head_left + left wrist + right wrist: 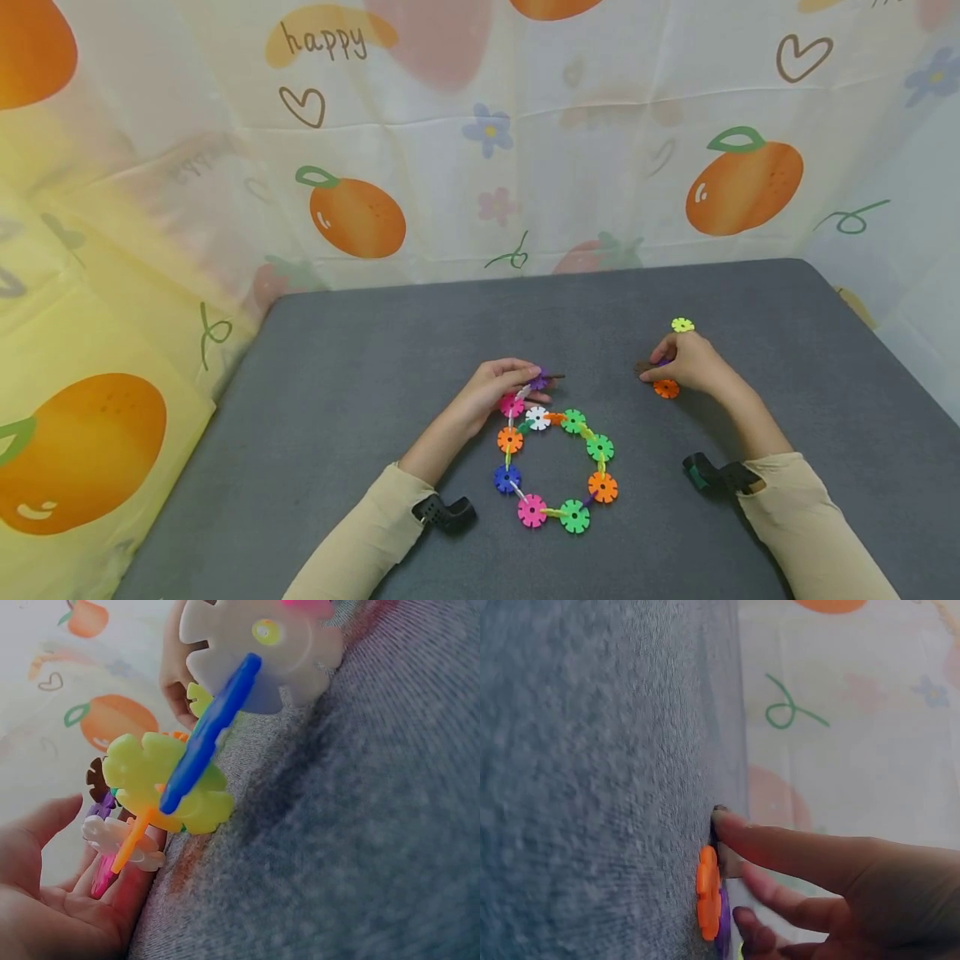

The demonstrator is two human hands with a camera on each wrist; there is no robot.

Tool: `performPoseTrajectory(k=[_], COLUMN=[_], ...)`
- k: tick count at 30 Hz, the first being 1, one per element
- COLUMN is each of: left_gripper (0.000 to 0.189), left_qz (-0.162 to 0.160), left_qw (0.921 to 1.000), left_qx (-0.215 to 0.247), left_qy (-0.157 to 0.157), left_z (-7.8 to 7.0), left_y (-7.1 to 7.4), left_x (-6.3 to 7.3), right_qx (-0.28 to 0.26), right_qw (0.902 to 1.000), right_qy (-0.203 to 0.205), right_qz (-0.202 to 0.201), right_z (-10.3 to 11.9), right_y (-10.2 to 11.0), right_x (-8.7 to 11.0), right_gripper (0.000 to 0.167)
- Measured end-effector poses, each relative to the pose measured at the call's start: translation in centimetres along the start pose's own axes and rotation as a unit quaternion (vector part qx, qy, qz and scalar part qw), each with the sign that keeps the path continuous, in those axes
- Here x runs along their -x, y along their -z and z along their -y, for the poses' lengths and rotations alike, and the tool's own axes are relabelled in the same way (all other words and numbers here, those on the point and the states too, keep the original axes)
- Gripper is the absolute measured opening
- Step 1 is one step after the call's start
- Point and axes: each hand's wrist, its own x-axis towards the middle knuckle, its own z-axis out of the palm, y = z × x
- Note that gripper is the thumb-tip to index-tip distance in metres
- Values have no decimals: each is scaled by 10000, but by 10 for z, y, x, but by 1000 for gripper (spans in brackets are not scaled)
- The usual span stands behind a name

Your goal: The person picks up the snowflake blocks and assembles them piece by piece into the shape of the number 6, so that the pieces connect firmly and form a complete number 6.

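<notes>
A ring-shaped chain of interlocking notched plastic discs (532,511), in pink, green, orange, blue, white and yellow, lies at the table's middle. My left hand (487,392) holds its upper left end by a purple disc (539,382), with a brown disc slotted on beyond it. Seen from the left wrist, a white disc (262,645), a blue disc (210,735) and a yellow-green disc (161,780) run toward that hand. Over on the right, my right hand (693,362) pinches a loose brown disc (642,367) beside an orange disc (666,389) and a purple disc (724,922).
A yellow disc (682,324) lies just beyond the right hand. The grey table (390,333) ends at a fruit-printed cloth (450,192) behind it and at the left. Black straps with cameras (450,515) sit on both wrists.
</notes>
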Motion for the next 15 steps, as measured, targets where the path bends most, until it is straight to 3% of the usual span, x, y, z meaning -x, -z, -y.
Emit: performPoseTrajectory(k=[3, 7, 9, 15], left_gripper=[35, 35, 34, 35], left_qz=[7, -35, -61, -104], left_qw=[10000, 9999, 9998, 9996], left_qx=[-46, -155, -182, -222], left_qy=[-19, 3, 35, 101], left_z=[0, -1, -2, -3], left_y=[0, 0, 0, -1], left_x=[0, 0, 0, -1], right_qx=[-351, -1487, -2239, -3935], right_qw=[9992, 9889, 9742, 9135], right_qy=[52, 22, -53, -198], right_qz=[-161, -24, 275, 1015], right_z=[4, 17, 25, 42], right_y=[-2, -6, -10, -36], right_x=[0, 1, 1, -2], right_gripper=[24, 23, 29, 37])
